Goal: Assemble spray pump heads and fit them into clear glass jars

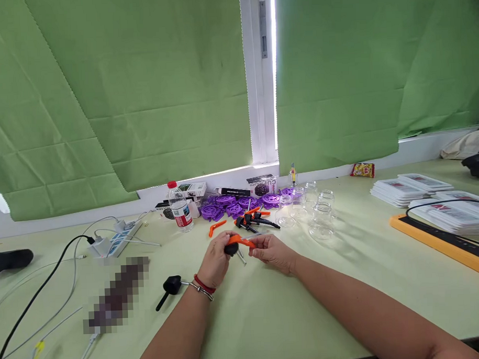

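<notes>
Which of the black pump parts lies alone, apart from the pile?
The black pump part beside the left wrist; the others cluster near the purple pieces or sit in the hands.

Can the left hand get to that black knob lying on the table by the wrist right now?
Probably not at once. The left hand is busy: with the right hand it grips an orange and black part. The black knob lies apart beside the left wrist, with bare table around it, so the path looks free once the hand lets go.
</notes>
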Action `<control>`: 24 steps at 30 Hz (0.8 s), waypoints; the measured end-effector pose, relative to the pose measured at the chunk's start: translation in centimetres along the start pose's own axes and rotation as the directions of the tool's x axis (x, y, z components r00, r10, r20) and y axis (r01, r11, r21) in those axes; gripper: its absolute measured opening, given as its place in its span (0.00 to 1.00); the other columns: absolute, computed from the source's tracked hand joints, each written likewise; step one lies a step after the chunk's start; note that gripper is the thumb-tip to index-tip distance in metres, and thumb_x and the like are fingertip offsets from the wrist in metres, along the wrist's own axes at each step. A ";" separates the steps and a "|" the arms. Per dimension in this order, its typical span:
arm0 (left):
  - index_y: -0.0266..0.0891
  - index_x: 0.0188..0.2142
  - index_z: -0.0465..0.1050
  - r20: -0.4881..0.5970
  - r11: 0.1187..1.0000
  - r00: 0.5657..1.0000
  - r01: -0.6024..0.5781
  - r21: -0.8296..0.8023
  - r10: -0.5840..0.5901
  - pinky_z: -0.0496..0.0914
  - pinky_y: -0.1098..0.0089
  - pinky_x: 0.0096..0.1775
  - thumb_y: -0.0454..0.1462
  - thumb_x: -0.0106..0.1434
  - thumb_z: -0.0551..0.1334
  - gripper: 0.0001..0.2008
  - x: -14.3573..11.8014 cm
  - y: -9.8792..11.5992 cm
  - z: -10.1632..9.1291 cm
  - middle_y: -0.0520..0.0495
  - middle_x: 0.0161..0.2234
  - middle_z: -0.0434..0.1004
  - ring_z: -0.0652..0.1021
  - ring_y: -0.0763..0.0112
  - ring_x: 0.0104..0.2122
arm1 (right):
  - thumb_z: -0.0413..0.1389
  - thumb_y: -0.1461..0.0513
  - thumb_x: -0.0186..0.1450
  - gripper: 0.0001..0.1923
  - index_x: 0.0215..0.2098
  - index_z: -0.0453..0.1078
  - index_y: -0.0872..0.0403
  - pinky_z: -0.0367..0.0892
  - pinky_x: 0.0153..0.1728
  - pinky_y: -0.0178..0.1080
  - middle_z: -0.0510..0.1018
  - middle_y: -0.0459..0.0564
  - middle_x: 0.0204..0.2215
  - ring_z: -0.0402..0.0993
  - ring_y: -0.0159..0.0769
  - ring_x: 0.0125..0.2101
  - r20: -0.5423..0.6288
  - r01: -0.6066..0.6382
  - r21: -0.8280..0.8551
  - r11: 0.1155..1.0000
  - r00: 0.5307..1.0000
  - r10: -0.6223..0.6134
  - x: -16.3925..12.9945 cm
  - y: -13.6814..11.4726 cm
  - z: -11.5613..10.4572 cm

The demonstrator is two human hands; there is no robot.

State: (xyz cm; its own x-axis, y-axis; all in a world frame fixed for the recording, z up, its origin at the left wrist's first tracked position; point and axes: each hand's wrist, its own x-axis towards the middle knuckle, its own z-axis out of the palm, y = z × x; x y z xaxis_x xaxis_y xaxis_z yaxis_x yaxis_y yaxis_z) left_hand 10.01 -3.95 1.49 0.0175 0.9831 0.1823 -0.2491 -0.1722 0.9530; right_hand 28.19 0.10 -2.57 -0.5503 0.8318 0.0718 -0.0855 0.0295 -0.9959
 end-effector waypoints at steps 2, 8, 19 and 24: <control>0.35 0.35 0.72 -0.155 0.997 0.987 -0.061 -0.043 0.053 0.60 0.72 0.29 0.42 0.57 0.57 0.12 0.7 0.3 -1.2 0.48 0.29 0.69 0.67 0.73 0.26 | 0.63 0.52 0.51 0.22 0.40 0.72 0.57 0.55 0.25 0.32 0.72 0.45 0.26 0.61 0.26 0.23 -0.075 0.001 -0.193 0.981 0.997 -0.016 0.2 0.2 0.2; 0.34 0.33 0.70 -0.352 0.990 0.934 -0.108 -0.093 0.068 0.60 0.73 0.27 0.41 0.55 0.57 0.12 1.8 0.6 -3.2 0.51 0.26 0.68 0.66 0.76 0.23 | 0.58 0.56 0.56 0.12 0.33 0.73 0.56 0.56 0.28 0.34 0.74 0.49 0.30 0.66 0.33 0.29 -0.102 -0.020 -0.811 0.584 0.989 -0.109 0.5 0.5 2.3; 0.35 0.34 0.71 -0.296 0.997 0.953 -0.074 -0.033 0.061 0.60 0.72 0.27 0.44 0.54 0.57 0.14 1.6 0.0 -2.5 0.52 0.24 0.67 0.66 0.75 0.23 | 0.53 0.60 0.59 0.07 0.28 0.71 0.55 0.53 0.26 0.34 0.75 0.50 0.29 0.68 0.35 0.30 -0.154 -0.133 -0.907 0.400 0.988 -0.022 1.0 0.6 3.6; 0.36 0.33 0.71 -0.319 0.998 0.948 -0.035 -0.053 0.016 0.60 0.72 0.27 0.45 0.54 0.59 0.14 1.8 -0.5 -2.9 0.53 0.25 0.67 0.66 0.76 0.23 | 0.53 0.61 0.60 0.07 0.27 0.70 0.56 0.53 0.25 0.33 0.76 0.51 0.29 0.68 0.33 0.29 -0.140 -0.111 -0.878 0.465 0.990 -0.027 0.7 0.3 3.2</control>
State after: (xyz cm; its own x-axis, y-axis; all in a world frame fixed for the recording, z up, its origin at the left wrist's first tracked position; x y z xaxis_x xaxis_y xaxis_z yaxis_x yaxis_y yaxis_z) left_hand 7.37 -1.88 0.63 -0.2960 0.9487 0.1109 -0.3007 -0.2028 0.9319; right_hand 25.16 -1.11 -2.69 -0.4265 0.9000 0.0900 0.7508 0.4077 -0.5196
